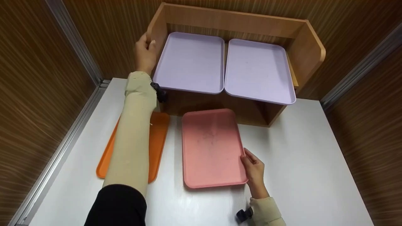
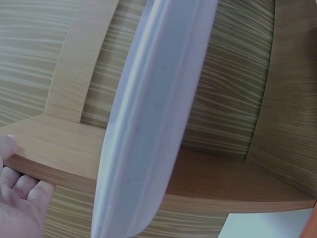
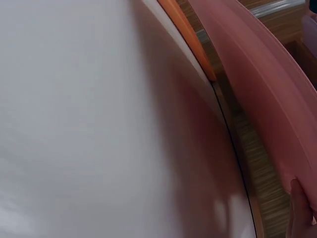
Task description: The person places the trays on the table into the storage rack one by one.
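Fingers of the right hand (image 1: 255, 171) pinch the pink tray (image 1: 212, 147) by its right edge, toward the near corner; left hand (image 1: 145, 55) grips the shelf (image 1: 235, 17) at its left side. Judgement: a 1-edge hold may let the free side droop; pinch firmly, wrist steady. Tray extends left of the right fingers, raised off the table (image 1: 301, 163). Beyond: 2 lilac trays (image 1: 260, 72) on the shelf.
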The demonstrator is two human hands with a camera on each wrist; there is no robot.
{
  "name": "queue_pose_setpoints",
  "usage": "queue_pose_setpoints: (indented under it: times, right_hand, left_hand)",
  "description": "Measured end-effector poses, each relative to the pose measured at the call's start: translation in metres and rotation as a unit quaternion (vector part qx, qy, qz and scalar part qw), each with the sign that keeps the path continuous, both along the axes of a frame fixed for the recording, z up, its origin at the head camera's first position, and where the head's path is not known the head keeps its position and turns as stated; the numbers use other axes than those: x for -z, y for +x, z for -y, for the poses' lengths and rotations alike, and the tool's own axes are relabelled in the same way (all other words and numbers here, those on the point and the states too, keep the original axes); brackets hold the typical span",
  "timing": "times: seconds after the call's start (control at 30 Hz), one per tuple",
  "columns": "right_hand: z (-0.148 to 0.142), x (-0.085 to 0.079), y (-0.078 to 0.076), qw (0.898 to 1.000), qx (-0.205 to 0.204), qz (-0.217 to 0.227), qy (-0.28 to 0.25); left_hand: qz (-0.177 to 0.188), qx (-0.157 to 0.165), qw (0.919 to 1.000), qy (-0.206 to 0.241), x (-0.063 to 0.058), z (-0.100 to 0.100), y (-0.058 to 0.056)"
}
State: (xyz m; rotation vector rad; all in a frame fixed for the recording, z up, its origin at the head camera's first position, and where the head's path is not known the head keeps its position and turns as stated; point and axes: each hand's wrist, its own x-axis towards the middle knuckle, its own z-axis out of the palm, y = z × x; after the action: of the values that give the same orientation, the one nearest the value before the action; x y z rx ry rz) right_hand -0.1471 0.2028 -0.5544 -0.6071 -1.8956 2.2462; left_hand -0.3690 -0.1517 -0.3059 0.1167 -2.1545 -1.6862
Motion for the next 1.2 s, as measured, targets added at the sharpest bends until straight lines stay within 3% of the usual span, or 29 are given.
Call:
queue_pose_setpoints:
  times: [0.2,0.5,0.73,0.87,1.07,1.2]
  right_hand:
    - [-0.022,-0.006,-0.012,1.0,0.013,0.018,-0.008]
    - [-0.065,-0.018,-0.047,0.998,0.049,0.027,0.005]
    - [-0.088,-0.031,-0.074,0.997,0.049,0.019,-0.05]
    - [-0.095,-0.038,-0.089,0.996,0.049,-0.011,-0.076]
    - [-0.095,-0.043,-0.116,0.997,0.066,0.005,-0.034]
    - [-0.095,-0.049,-0.128,0.996,0.079,0.009,-0.041]
  left_hand:
    - [-0.006,-0.008,1.0,-0.001,0.002,0.0,-0.001]
    - [-0.004,-0.007,1.0,-0.004,0.002,0.0,-0.001]
    - [0.01,0.0,0.9999,-0.012,0.0,-0.001,-0.001]
    - [0.014,0.0,0.9996,-0.023,-0.001,-0.001,-0.001]
    - [0.024,0.002,0.9997,-0.009,-0.002,0.0,-0.001]
    - [0.029,0.001,0.9995,-0.011,-0.001,0.001,0.0]
